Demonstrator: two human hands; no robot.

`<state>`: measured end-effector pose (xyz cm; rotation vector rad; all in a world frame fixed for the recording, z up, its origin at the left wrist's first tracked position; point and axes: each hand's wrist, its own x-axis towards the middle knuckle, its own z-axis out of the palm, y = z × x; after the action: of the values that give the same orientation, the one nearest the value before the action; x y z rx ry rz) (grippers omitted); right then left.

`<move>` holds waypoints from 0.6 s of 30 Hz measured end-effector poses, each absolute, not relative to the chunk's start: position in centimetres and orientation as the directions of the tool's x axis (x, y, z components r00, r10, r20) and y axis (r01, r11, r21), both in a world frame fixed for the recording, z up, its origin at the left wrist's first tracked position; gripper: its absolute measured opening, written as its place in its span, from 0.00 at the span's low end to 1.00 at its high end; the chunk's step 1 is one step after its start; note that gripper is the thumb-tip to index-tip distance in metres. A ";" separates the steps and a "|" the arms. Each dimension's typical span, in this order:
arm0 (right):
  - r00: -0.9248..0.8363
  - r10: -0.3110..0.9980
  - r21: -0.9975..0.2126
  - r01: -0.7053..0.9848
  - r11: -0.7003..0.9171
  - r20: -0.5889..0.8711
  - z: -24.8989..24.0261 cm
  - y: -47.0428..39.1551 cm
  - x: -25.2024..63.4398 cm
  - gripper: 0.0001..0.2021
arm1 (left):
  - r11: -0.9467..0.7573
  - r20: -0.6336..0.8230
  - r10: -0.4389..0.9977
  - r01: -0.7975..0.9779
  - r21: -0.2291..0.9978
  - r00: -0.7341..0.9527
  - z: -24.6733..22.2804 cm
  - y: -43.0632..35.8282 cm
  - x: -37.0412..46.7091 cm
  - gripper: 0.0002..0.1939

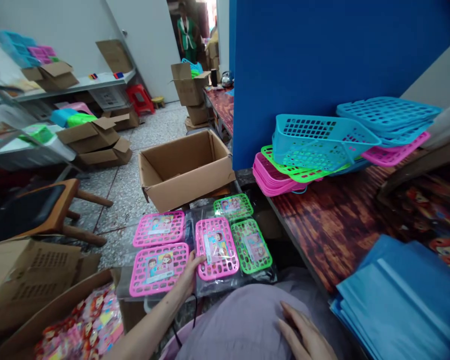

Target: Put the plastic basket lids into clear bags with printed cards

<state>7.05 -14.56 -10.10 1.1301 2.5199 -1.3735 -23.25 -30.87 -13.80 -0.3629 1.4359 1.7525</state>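
Note:
My left hand (189,272) reaches to the near-left edge of a bagged pink plastic basket (217,250). Its thumb lies over the rim, and the other fingers are partly hidden beside it. Two more bagged pink baskets, a near one (159,270) and a farther one (159,229), lie to the left. On the right are two green ones, a larger-looking green basket (252,245) and a green basket behind it (233,205). Each has a cartoon picture card under clear film. My right hand (303,332) rests on my lap, fingers apart, holding nothing.
An open cardboard box (187,185) stands just beyond the bagged baskets. On the wooden-patterned table (315,220) at right are a blue basket (318,142) and blue bags (401,300). A carton of printed packets (86,325) sits at lower left, near a stool (33,210).

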 end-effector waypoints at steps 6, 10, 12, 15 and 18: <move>-0.695 0.561 -0.680 0.674 0.289 -0.450 -9.7 -14.6 7.1 0.31 | 0.018 -0.616 0.422 -0.673 0.739 -0.665 -16.6 -30.6 -22.8 0.31; -0.689 0.563 -0.694 0.672 0.259 -0.457 -9.2 -15.0 6.8 0.34 | 0.091 -0.606 0.367 -0.621 0.779 -0.706 -17.3 -30.4 -22.4 0.26; -0.685 0.570 -0.702 0.669 0.246 -0.454 -9.2 -15.1 6.6 0.35 | 0.153 -0.586 0.286 -0.567 0.809 -0.758 -17.2 -30.4 -22.2 0.24; -0.667 0.599 -0.718 0.664 0.209 -0.442 -8.9 -15.3 6.0 0.35 | 0.284 -0.534 0.201 -0.472 0.834 -0.821 -16.2 -30.6 -21.6 0.22; -0.640 0.635 -0.732 0.660 0.168 -0.432 -7.2 -16.2 5.4 0.30 | 0.431 -0.488 0.238 -0.359 0.828 -0.840 -13.9 -31.3 -20.1 0.25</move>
<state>5.44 -16.16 -7.21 1.3207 2.3802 -1.5150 -20.08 -31.33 -13.85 -0.1020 2.1391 1.4269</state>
